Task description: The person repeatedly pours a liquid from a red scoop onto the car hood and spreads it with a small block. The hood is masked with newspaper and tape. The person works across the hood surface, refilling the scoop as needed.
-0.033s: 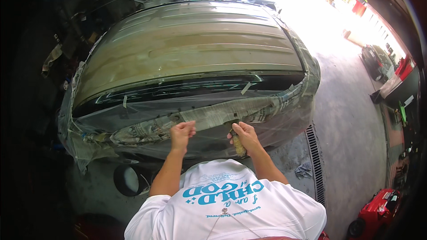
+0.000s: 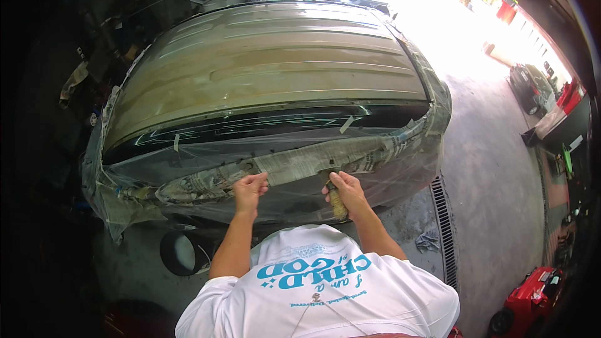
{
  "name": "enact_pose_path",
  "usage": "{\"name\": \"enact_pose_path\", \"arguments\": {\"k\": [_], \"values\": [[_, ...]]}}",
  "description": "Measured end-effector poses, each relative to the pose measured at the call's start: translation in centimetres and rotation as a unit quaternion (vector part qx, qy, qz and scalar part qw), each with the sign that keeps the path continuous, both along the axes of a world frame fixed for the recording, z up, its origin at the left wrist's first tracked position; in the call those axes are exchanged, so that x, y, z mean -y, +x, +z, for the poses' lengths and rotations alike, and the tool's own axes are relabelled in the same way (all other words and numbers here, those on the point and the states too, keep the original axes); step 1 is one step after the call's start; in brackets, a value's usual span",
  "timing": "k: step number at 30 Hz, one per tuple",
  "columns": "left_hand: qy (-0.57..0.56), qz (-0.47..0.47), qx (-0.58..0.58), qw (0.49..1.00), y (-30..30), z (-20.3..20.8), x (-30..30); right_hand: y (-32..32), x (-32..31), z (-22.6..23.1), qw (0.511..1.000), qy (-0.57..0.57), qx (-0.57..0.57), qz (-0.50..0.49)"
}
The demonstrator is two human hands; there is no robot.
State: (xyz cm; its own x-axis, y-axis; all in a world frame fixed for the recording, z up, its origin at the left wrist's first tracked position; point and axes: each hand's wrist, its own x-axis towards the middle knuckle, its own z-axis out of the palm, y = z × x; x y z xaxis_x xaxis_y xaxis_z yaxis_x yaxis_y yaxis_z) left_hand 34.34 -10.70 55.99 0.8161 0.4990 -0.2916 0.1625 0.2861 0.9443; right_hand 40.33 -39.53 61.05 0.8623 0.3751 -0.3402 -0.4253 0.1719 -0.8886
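In front of me stands a vehicle with a dull gold-beige roof and a dark rear window. Clear plastic sheeting and a strip of newspaper hang below the window. My left hand is closed with its fingertips pinched together at the lower edge of the newspaper; what they hold, if anything, is too small to tell. Gripped in my right hand is a tool with a rough, yellowish, wrapped-looking handle. Its upper end, by the newspaper, is mostly hidden by my fingers.
Strips of tape stick to the window's lower edge. A black bucket stands on the floor to my left. At right run a floor drain grate and a crumpled cloth. A red toy-like car sits at lower right.
My left hand has shifted slightly left and down, a little farther from my right hand. The right hand, with the tool, has barely moved.
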Motion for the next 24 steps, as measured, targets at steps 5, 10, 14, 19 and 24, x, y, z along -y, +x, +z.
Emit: {"name": "enact_pose_path", "arguments": {"k": [5, 10, 14, 19, 24], "values": [[-0.035, 0.21, -0.052, 0.976, -5.9, -3.7, -7.6, 1.5, 1.6, -2.4, 0.982, 0.105, -0.128, -0.087], [-0.046, 0.351, -0.073, 0.932, -9.0, -5.3, -12.2, 2.5, 2.6, -4.1, 0.936, 0.238, -0.213, -0.15], [0.115, 0.339, -0.074, 0.931, -7.7, -4.5, -12.7, 1.9, 1.9, -1.5, 0.949, 0.252, -0.156, -0.11], [0.136, 0.301, 0.021, 0.944, -2.0, -0.1, -14.3, 2.0, 1.2, -0.7, 0.95, 0.284, -0.064, -0.108], [0.273, 0.256, 0.069, 0.925, 7.5, 2.5, -17.0, 1.7, 2.4, -2.7, 0.918, 0.322, -0.157, -0.17]]}}
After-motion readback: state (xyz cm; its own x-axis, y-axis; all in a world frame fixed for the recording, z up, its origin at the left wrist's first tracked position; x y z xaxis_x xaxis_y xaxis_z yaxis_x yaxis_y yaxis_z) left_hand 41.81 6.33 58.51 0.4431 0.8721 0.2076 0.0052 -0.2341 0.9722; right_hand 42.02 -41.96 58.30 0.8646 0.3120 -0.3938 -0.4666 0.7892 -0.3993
